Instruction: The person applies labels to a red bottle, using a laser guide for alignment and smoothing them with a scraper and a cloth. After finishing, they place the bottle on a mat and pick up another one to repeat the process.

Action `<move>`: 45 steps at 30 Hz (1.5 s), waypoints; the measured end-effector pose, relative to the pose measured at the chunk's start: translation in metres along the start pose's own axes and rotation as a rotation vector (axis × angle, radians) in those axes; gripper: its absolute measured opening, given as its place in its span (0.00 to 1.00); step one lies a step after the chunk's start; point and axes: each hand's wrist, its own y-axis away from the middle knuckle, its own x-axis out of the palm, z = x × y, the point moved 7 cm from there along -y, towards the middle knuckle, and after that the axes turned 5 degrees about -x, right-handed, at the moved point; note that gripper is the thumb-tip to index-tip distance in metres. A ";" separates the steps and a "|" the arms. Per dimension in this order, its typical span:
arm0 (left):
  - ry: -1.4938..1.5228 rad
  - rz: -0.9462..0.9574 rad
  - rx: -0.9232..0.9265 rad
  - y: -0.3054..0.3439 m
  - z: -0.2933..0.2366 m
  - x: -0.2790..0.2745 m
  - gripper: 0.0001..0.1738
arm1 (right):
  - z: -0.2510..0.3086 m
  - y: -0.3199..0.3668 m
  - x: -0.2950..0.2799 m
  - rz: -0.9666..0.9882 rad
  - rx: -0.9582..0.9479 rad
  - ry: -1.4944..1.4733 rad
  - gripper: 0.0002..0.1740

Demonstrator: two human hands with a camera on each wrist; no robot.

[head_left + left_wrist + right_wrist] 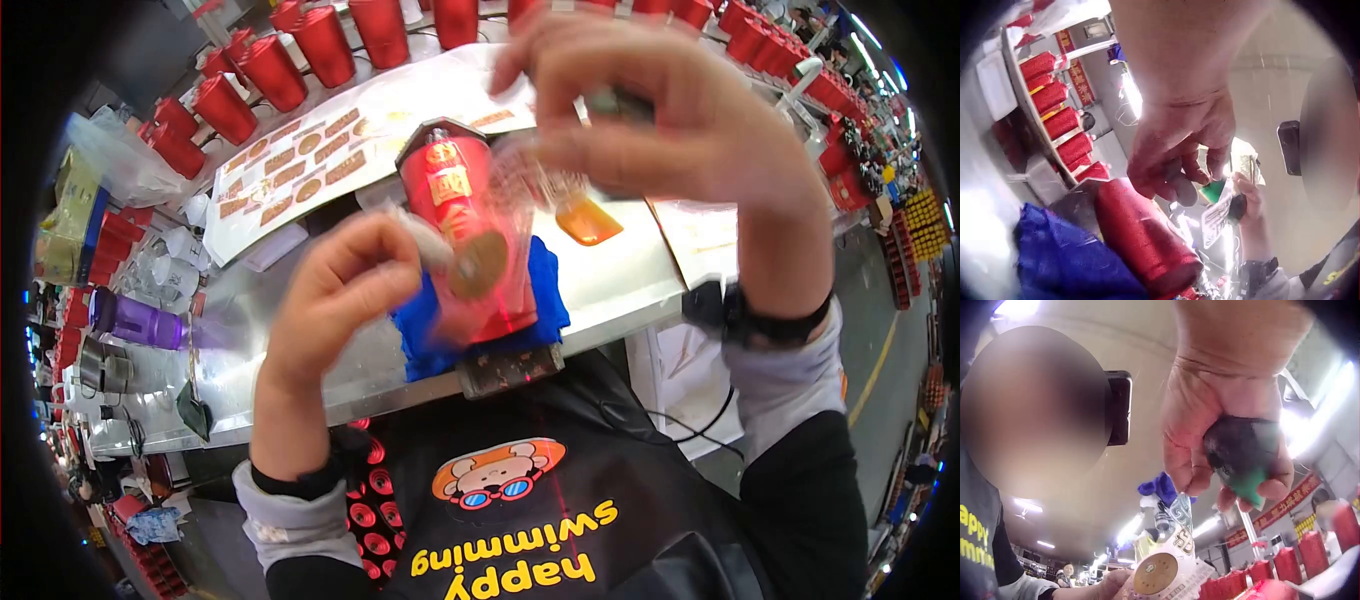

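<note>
A red tumbler with gold characters lies on a blue cloth in front of me, its far end against a dark metal holder. My left hand, a white cover on one fingertip, pinches the edge of a clear sticker film that bears a round brown-gold emblem. Higher up and to the right, my right hand pinches the film's other end. Its palm also grips a dark piece with a green tip. The film hangs between both hands, over the tumbler.
A white sheet of gold stickers lies at the back left. An orange translucent piece is right of the tumbler. Several red tumblers line the back; a purple bottle and a dark green piece are at the left.
</note>
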 end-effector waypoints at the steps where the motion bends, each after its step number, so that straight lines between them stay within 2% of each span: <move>1: 0.070 -0.012 -0.069 0.007 0.009 0.007 0.04 | -0.003 0.014 0.010 0.026 0.052 -0.086 0.09; 2: 0.071 0.001 -0.162 0.013 0.030 0.004 0.04 | -0.005 0.026 0.021 0.059 0.108 -0.117 0.08; 5: 0.118 -0.027 -0.146 0.019 0.042 0.010 0.10 | -0.010 0.050 0.043 0.063 0.233 -0.241 0.07; 6: 0.041 -0.075 -0.072 0.017 0.034 0.011 0.16 | -0.004 0.051 0.041 0.055 0.192 -0.235 0.07; 9: -0.180 -0.122 0.280 0.008 -0.014 0.025 0.23 | 0.012 0.034 0.033 0.048 0.116 -0.221 0.08; 10: -0.198 -0.105 0.317 0.006 -0.020 0.033 0.24 | 0.017 0.026 0.030 0.046 0.100 -0.230 0.08; 13: -0.189 -0.053 0.023 0.005 0.001 0.044 0.18 | 0.024 0.015 0.023 0.051 0.075 -0.243 0.08; 14: -0.076 -0.003 -0.011 0.007 0.006 0.044 0.13 | 0.022 0.017 0.022 0.040 0.065 -0.249 0.08; 16: -0.066 0.027 -0.013 0.017 0.017 0.038 0.12 | 0.015 0.029 0.023 0.078 0.144 -0.322 0.08; 17: -0.061 0.037 -0.011 0.021 0.022 0.035 0.11 | 0.008 0.038 0.025 0.070 0.245 -0.377 0.08; 19: -0.018 0.011 -0.156 0.026 0.045 0.027 0.11 | -0.010 0.062 0.043 0.056 0.438 -0.488 0.08; 20: 0.003 -0.002 -0.226 0.028 0.053 0.025 0.11 | -0.017 0.071 0.051 0.059 0.459 -0.487 0.08; 23: 0.042 -0.100 -0.172 0.026 0.053 0.019 0.13 | -0.021 0.084 0.060 0.014 0.459 -0.520 0.08; 26: -0.351 -0.162 0.040 0.018 0.011 0.036 0.15 | -0.009 0.077 0.048 -0.020 0.439 -0.509 0.09; 29: -0.696 -0.166 0.116 0.014 0.000 0.052 0.14 | 0.004 0.060 0.037 -0.057 0.292 -0.503 0.07; 30: -0.680 -0.156 0.052 0.014 0.005 0.052 0.12 | 0.005 0.058 0.036 -0.069 0.278 -0.518 0.07; 33: -0.579 -0.156 0.201 0.020 0.012 0.044 0.09 | -0.001 0.064 0.036 -0.102 0.332 -0.571 0.07; 36: -0.197 -0.073 0.062 0.027 0.035 0.025 0.09 | -0.016 0.080 0.045 -0.160 0.406 -0.570 0.06; 39: 0.284 -0.193 -0.131 0.027 0.049 0.024 0.12 | -0.024 0.093 0.056 -0.206 0.456 -0.561 0.07; 40: 0.166 -0.177 -0.084 0.025 0.047 0.025 0.18 | -0.022 0.092 0.056 -0.185 0.461 -0.554 0.07; 42: -0.385 -0.239 0.135 0.018 0.011 0.036 0.20 | -0.014 0.087 0.052 -0.158 0.461 -0.549 0.07; 43: -0.660 -0.268 0.250 0.015 -0.007 0.049 0.21 | -0.006 0.079 0.047 -0.160 0.404 -0.557 0.07; 45: -0.697 -0.241 0.274 0.010 -0.010 0.063 0.18 | 0.004 0.065 0.039 -0.159 0.307 -0.555 0.07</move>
